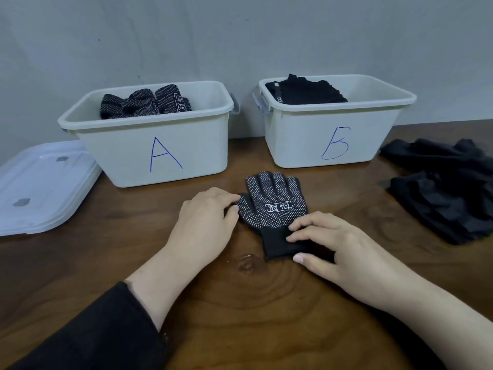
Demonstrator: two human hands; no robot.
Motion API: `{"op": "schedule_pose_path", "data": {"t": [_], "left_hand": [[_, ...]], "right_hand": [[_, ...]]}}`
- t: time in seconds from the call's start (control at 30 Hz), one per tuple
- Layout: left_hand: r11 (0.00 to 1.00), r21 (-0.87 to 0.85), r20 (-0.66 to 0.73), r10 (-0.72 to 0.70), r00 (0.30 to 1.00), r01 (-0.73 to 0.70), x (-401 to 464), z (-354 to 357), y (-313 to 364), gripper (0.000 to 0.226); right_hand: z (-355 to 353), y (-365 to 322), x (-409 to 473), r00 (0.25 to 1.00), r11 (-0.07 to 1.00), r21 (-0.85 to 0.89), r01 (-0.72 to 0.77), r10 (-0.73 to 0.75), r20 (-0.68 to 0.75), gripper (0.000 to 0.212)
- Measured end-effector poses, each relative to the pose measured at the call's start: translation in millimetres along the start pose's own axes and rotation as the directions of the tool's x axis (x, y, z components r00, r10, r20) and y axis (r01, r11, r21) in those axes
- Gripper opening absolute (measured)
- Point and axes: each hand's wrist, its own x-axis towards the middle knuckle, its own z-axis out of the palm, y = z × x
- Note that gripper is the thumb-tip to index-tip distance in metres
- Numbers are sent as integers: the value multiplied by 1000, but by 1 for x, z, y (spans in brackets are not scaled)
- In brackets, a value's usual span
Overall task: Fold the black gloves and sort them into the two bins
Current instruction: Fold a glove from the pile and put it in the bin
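Observation:
A black glove (269, 201) with white grip dots and a white logo lies flat on the wooden table, fingers pointing away from me. My left hand (205, 217) rests at its thumb side, fingertips touching the thumb. My right hand (330, 244) presses on the plain black cuff, thumb at the cuff's near edge. Bin A (160, 153) stands at the back left and holds folded dotted gloves (145, 102). Bin B (333, 137) stands at the back right and holds plain-side-up black gloves (306, 92).
A heap of loose black gloves (448, 190) lies on the table at the right. Two stacked clear lids (40, 188) sit at the left edge. A grey wall rises right behind the bins.

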Motion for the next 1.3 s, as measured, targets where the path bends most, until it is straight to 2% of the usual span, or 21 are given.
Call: {"op": "schedule_pose_path", "data": {"t": [0.1,0.3,0.4,0.47,0.6,0.7,0.77,0.83,0.93,1.07,1.17,1.3], "left_hand": [[1000,-9,21,0,1000,1,5,4,-2,28],[986,-168,-43,10,999,-17,14,-1,-2,30],[996,-46,32,74,997,-73,19,2,2,35],[995,71,95,56,994,-63,19,7,-1,42],[997,73,24,18,1000,-19,13,9,-6,45],[976,-51,-29,211,977,-212,5,1,-2,35],[922,-82,27,381,924,-377,-6,-3,5,39],[879,-59,114,477,871,-474,-17,-3,11,47],[874,-11,208,477,854,-486,-23,1,15,62],[887,10,224,447,866,-461,-22,0,19,71],[876,58,210,459,864,-479,-23,2,24,63],[880,45,124,465,876,-474,-22,0,28,27]], "right_hand": [[0,-1,0,1000,1000,-2,3,-3,-10,29],[2,-2,1,999,999,-16,31,-32,-24,30],[0,-1,0,999,999,4,34,-33,-41,30],[-3,2,-1,999,999,40,19,-17,-35,32],[-10,10,-1,999,999,15,41,-42,32,38],[-15,14,4,997,998,-2,65,-65,49,37],[-12,14,8,994,991,-70,111,-109,31,34],[-6,10,10,990,980,-145,134,-139,-23,30],[2,4,11,986,972,-205,112,-135,-100,25],[4,2,11,982,973,-217,74,-108,-153,16],[3,-2,11,985,975,-216,57,-91,-150,20],[-6,-5,9,996,990,-129,57,-66,-66,20]]}}
